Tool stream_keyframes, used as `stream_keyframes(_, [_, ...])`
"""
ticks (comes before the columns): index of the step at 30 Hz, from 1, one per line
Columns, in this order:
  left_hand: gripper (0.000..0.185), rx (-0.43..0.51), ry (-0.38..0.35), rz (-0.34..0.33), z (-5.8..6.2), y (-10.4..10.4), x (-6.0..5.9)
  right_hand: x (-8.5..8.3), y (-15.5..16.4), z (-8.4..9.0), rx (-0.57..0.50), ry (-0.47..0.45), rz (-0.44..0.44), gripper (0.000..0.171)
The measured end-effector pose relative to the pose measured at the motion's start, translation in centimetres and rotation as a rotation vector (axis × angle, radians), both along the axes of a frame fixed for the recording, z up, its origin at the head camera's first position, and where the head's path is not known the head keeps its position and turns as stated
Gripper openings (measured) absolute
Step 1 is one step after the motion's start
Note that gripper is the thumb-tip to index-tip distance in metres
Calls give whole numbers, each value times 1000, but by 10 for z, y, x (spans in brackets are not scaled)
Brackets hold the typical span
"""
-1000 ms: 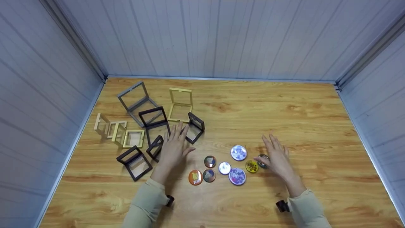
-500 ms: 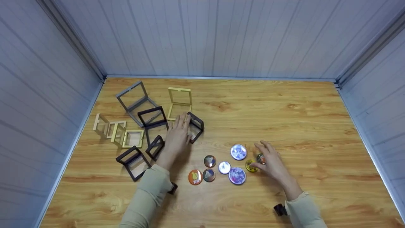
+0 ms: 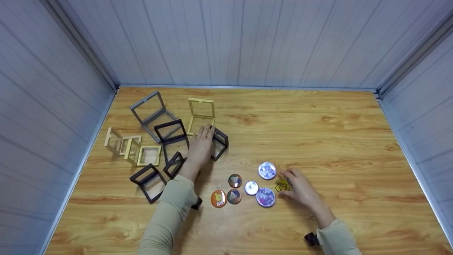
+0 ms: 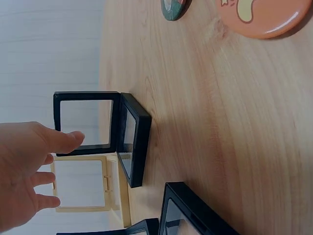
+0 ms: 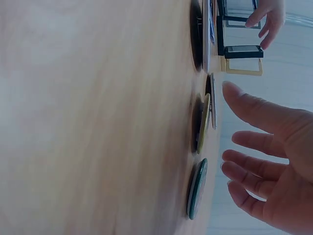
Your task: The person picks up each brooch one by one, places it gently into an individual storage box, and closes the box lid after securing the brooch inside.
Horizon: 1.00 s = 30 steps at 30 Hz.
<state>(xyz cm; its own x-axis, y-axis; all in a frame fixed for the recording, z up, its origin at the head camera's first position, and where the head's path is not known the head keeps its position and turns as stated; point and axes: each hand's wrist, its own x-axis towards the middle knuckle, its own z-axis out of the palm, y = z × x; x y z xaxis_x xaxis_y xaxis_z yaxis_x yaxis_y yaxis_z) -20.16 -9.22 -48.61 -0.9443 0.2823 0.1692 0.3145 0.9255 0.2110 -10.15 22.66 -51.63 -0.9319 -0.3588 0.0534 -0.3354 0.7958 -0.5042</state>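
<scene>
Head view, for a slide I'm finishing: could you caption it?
Left hand near open display frames, right hand over round badges, on a wood-grain table.

Khaki sleeves (image 3: 166,216), black wrist cameras (image 3: 311,239)

The head view looks forward and down from high above the wooden table (image 3: 318,124), far enough back to include the panelled walls (image 3: 226,42) around it. The left wrist view, close and turned on its side, looks past the left hand (image 4: 19,171) at a black frame (image 4: 122,122). The right wrist view, also sideways, skims low past the right hand (image 5: 293,176) and a yellow badge (image 5: 204,125); the left hand appears small beyond, shared with both other views.
</scene>
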Motion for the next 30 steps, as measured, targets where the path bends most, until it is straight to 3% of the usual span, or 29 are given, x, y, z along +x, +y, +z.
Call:
stream_keyframes(5, [50,3,-39,-7,1,3,-7,2,-1,-4,24,-3,47,58])
stream_keyframes(15, [53,-10,-107,-12,2,6,-16,6,-2,-6,78,-45,53,51])
stream_keyframes(24, [53,28,-9,-35,5,7,-16,8,-3,-8,68,-2,42,46])
stream_keyframes(30, [28,58,67,-5,6,7,-14,8,-4,-8,71,-8,27,44])
